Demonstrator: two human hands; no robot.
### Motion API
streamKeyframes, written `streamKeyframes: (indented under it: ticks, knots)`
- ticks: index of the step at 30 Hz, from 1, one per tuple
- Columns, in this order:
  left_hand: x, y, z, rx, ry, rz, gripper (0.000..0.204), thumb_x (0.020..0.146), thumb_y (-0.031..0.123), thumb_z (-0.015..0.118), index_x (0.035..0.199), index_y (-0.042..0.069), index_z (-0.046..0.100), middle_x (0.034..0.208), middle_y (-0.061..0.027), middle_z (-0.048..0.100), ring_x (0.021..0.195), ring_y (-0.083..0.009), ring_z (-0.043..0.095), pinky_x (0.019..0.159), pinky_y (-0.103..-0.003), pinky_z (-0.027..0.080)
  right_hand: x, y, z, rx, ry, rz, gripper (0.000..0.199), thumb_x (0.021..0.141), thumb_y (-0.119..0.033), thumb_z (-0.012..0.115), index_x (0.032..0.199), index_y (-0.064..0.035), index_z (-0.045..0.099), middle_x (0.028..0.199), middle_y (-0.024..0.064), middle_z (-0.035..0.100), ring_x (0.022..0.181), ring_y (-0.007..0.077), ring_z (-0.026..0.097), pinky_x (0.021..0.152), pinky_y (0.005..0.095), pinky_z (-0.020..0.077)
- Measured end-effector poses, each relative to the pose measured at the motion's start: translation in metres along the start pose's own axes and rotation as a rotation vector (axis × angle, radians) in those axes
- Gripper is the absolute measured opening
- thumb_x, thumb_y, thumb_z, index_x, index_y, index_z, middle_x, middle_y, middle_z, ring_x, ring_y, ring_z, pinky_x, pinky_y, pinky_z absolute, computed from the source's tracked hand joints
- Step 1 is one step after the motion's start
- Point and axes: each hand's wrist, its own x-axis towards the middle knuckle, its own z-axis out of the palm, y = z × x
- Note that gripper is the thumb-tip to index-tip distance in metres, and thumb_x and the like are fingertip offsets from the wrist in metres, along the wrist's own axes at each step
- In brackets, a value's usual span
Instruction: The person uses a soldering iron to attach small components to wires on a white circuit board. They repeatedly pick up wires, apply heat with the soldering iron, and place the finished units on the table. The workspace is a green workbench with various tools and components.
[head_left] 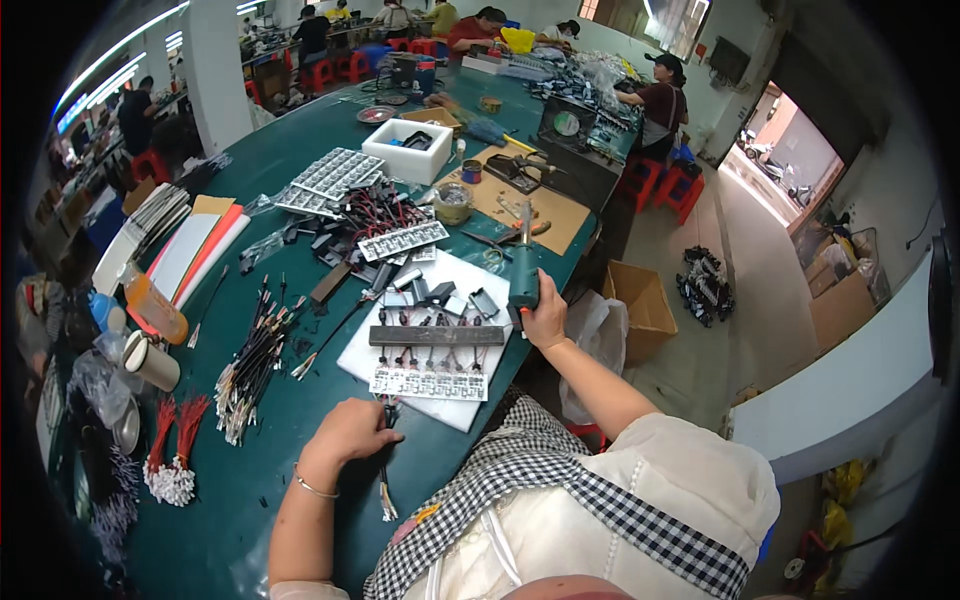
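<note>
My right hand (545, 312) is closed around the handle of a green soldering gun (523, 272), its tip pointing away from me. By the near edge of a white foam board (362, 352), my left hand (352, 432) is closed on a dark cable (385, 478) with bare, coloured wire ends. On the foam lies a white strip of small circuit boards (428, 384), with several short red and black leads running under a dark grey bar (436, 336). Small black and white housings (440, 294) sit beyond the bar. My left fingertips are partly hidden.
Bundled black cables (250, 375) and red wires (188, 430) lie left on the green table (270, 540). Farther off are more board panels (340, 172), a white foam box (408, 150), a tin (453, 203) and pliers (540, 228). A cardboard box (640, 305) stands right; people work beyond.
</note>
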Motion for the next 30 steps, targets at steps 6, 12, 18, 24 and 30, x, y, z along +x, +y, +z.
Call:
streamKeyframes:
  ticks: [6, 12, 18, 24, 30]
  knots:
    - [0.001, 0.004, 0.0, 0.031, 0.051, 0.057, 0.033, 0.074, 0.034, 0.074, 0.079, 0.002, 0.064, 0.077, -0.0201, 0.066, 0.076, -0.039, 0.064, 0.069, -0.047, 0.05, -0.001, 0.01, 0.002, -0.044, 0.001, -0.012, 0.072, 0.062, 0.003, 0.068, 0.129, 0.0001, 0.042, 0.11, 0.0214, 0.057, 0.095, 0.0424, 0.059, 0.08, 0.0426, 0.0501]
    - [-0.011, 0.001, -0.005, 0.151, 0.2, 0.028, 0.021, 0.073, 0.022, 0.069, 0.078, 0.004, 0.06, 0.069, -0.0168, 0.063, 0.067, -0.0383, 0.061, 0.061, -0.047, 0.048, 0.005, 0.015, 0.008, 0.002, 0.027, -0.053, 0.067, 0.065, 0.0, 0.065, 0.128, 0.0053, 0.042, 0.114, 0.028, 0.056, 0.1, 0.0463, 0.058, 0.086, 0.0446, 0.0478]
    - [-0.051, 0.013, 0.023, 0.056, 0.345, -0.109, 0.027, 0.078, 0.022, 0.069, 0.092, 0.004, 0.055, 0.074, -0.0142, 0.063, 0.071, -0.0358, 0.062, 0.062, -0.045, 0.048, -0.01, 0.014, 0.018, 0.21, 0.137, 0.114, 0.043, 0.082, -0.012, 0.071, 0.115, 0.0066, 0.05, 0.096, 0.0185, 0.064, 0.085, 0.0288, 0.063, 0.08, 0.0363, 0.0489]
    - [-0.064, 0.031, 0.068, 0.003, 0.614, -0.291, 0.023, 0.081, 0.018, 0.067, 0.096, 0.006, 0.055, 0.089, -0.0105, 0.06, 0.078, -0.0319, 0.061, 0.063, -0.043, 0.049, -0.009, 0.008, 0.021, 0.254, 0.202, 0.108, 0.041, 0.082, -0.014, 0.073, 0.11, 0.007, 0.053, 0.096, 0.0198, 0.065, 0.084, 0.0275, 0.065, 0.075, 0.035, 0.0511]
    - [-0.055, 0.01, 0.056, 0.247, 0.67, -0.337, 0.02, 0.081, 0.012, 0.063, 0.097, 0.006, 0.053, 0.087, -0.0102, 0.056, 0.075, -0.0314, 0.06, 0.061, -0.044, 0.047, -0.008, 0.013, 0.019, 0.197, 0.199, 0.062, 0.043, 0.083, -0.011, 0.072, 0.114, 0.009, 0.051, 0.097, 0.0203, 0.065, 0.083, 0.0288, 0.066, 0.071, 0.0353, 0.0521]
